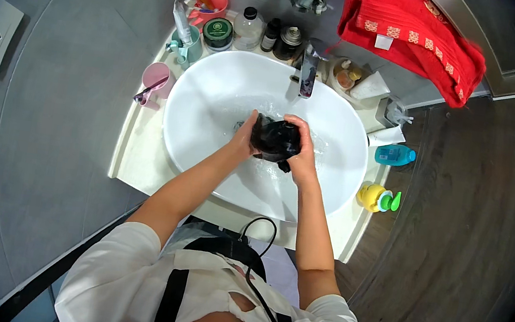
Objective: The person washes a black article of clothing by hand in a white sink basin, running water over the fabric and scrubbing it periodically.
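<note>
Both hands are over the white oval washbasin (187,111), holding a dark, wet, bunched-up cloth (277,139) between them. My left hand (247,134) grips its left side. My right hand (302,146) curls round its right side, with the fingers over the top edge. A small end of the cloth hangs down toward me. Beneath it, water glistens in the basin. The metal faucet (308,79) stands at the far rim, beyond my hands; whether water is running from it I cannot tell.
Cups, including a pink cup (158,79), line the left of the counter (138,164). A green-lidded jar (217,33) and several bottles stand behind the basin. On the right are a blue bottle (394,155) and a yellow pump bottle (374,197). A red towel (413,35) hangs at the back.
</note>
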Tool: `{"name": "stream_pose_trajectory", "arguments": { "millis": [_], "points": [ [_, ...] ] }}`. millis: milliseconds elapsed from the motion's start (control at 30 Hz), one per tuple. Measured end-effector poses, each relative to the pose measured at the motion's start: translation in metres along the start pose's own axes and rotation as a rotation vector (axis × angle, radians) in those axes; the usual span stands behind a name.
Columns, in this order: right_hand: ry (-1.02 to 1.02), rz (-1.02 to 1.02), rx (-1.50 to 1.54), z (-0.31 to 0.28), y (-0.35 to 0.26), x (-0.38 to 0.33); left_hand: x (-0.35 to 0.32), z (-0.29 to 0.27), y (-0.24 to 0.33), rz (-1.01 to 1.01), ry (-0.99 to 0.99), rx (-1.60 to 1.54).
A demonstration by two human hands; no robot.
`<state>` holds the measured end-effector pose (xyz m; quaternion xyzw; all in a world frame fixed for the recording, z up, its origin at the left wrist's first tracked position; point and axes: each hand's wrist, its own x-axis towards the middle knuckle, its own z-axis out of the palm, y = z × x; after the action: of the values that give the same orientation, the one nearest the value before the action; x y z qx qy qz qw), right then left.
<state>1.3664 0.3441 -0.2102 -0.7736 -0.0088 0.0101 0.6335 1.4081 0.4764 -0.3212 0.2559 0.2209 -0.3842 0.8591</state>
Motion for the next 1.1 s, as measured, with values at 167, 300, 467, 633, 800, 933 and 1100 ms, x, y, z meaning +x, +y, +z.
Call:
{"name": "stream_pose_trajectory", "arguments": {
  "millis": [167, 300, 467, 633, 800, 933, 1100],
  "points": [
    [-0.141, -0.258, -0.004, 0.019, 0.015, 0.002, 0.064, -0.059, -0.017, 0.254, -0.025, -0.014],
    [0.126, -0.113, -0.423, -0.026, 0.065, 0.002, 0.027, -0.013, -0.003, 0.456, 0.443, 0.176],
    [0.042, 0.081, -1.160, -0.070, 0.099, -0.006, -0.010, -0.005, 0.023, 0.520, 0.493, 0.523],
    [-0.097, -0.066, -1.371, -0.032, 0.085, 0.001, -0.014, -0.028, 0.025, 0.627, 0.575, 0.569],
    [-0.111, 0.167, -1.167, 0.009, 0.125, 0.006, -0.013, -0.035, 0.015, 0.467, 0.585, 0.476],
    [-0.351, 0.153, -1.224, 0.005, 0.141, -0.011, -0.020, -0.027, 0.008, 0.446, 0.615, 0.406],
    [-0.190, 0.002, -1.217, 0.001, 0.067, 0.004, -0.021, -0.020, -0.001, 0.257, 0.537, 0.425]
  ]
}}
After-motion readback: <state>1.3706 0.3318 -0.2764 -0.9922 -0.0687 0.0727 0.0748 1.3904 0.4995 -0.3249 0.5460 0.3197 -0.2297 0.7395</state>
